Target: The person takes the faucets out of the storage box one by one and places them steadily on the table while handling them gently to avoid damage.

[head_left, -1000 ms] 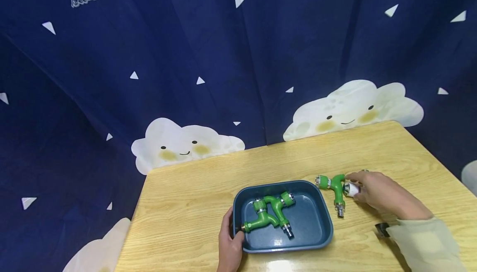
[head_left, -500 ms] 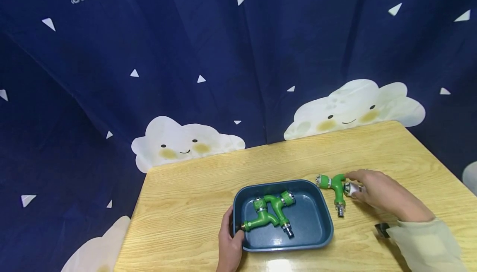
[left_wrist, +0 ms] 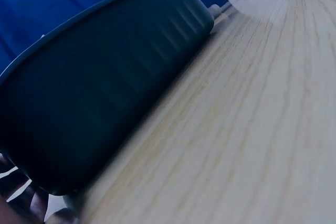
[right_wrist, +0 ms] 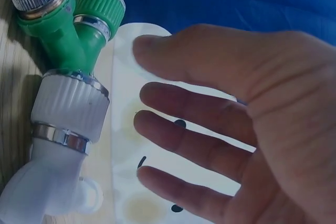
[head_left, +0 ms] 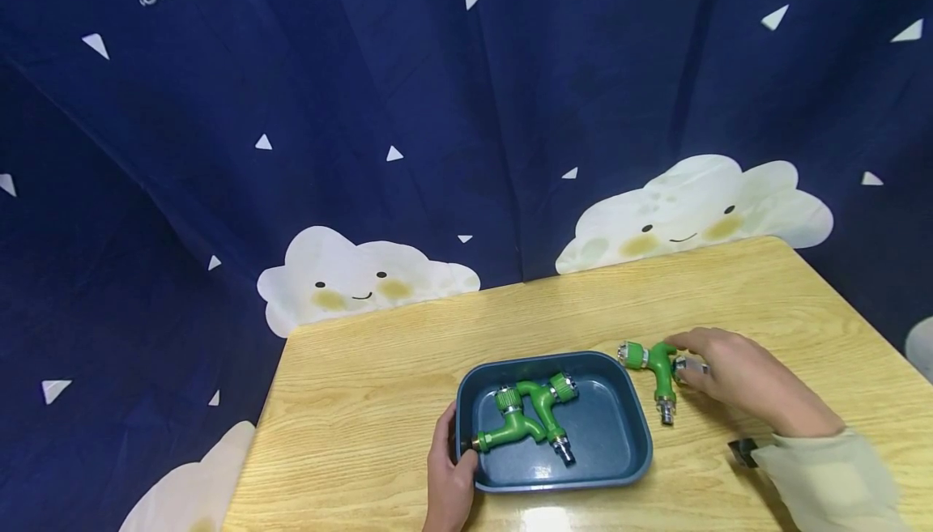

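Note:
My left hand grips the left wall of a dark blue plastic tray, thumb by the rim. Inside lie two green taps, one pointing left and another with its chrome end toward me. To the right of the tray, a green tap lies on the table. My right hand hovers over a white tap with a ribbed knob beside that green tap. Its fingers are extended and apart from both taps in the right wrist view. In the head view the hand hides most of the white tap.
The taps and tray rest on a light wooden table. Behind it hangs a dark blue curtain with white triangles and smiling clouds. A small black object sticks out at the right sleeve.
My right hand has shifted slightly left, covering more of the white tap's knob. The left hand, tray and green taps stay where they were.

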{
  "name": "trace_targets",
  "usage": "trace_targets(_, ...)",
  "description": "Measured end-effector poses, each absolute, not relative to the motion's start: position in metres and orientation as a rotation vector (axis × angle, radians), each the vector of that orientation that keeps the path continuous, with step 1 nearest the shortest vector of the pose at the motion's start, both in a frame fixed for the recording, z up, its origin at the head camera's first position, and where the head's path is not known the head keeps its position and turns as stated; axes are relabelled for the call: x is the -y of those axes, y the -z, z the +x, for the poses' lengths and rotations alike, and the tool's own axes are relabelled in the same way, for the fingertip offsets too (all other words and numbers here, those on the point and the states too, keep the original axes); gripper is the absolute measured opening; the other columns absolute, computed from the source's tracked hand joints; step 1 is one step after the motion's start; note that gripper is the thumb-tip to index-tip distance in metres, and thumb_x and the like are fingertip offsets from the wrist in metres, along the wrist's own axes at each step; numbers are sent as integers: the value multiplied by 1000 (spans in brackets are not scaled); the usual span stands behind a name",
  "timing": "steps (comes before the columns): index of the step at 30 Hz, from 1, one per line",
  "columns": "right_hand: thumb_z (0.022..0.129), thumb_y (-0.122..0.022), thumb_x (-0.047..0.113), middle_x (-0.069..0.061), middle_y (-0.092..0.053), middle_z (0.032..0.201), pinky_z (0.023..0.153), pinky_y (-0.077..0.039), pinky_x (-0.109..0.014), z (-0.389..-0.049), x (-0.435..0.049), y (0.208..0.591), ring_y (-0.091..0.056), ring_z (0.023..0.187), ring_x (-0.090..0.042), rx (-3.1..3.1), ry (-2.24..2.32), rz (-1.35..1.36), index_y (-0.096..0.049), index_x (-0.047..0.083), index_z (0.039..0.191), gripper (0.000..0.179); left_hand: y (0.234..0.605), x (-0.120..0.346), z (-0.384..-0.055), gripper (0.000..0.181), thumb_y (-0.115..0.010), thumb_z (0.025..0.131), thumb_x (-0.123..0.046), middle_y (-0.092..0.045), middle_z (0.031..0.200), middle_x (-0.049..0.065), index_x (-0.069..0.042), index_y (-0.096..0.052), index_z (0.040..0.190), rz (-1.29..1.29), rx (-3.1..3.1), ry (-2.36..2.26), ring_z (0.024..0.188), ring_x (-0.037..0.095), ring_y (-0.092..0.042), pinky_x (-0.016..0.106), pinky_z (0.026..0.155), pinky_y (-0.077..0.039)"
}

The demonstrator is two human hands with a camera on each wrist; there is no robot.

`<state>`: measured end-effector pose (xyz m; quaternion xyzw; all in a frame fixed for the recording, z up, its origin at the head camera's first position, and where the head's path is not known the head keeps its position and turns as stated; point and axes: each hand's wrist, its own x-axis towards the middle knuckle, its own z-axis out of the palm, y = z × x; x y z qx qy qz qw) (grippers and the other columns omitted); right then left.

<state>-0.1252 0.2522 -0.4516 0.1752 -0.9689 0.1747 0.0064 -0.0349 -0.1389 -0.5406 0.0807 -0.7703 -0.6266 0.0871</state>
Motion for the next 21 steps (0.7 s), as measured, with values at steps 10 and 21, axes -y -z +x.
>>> trace_targets(10,91,-75,24,-17,-75,118,91,-55,-60,-124,-246,450,-71,109,-40,2969,-522,553,-74,7,122,35,539,139,-35,74,-50,76,7,-59,147,14,-6,-50,148,258,2310,1872,132,18,-54,9,106,-37)
trace_targets(21,88,-78,20,-14,-77,112,88,-57,-57,-122,-238,448,-72,104,-36,2902,-492,621,-75,7,118,33,540,139,-36,74,-50,76,8,-58,147,14,-6,-49,149,254,2311,1876,132,18,-54,9,106,-38)
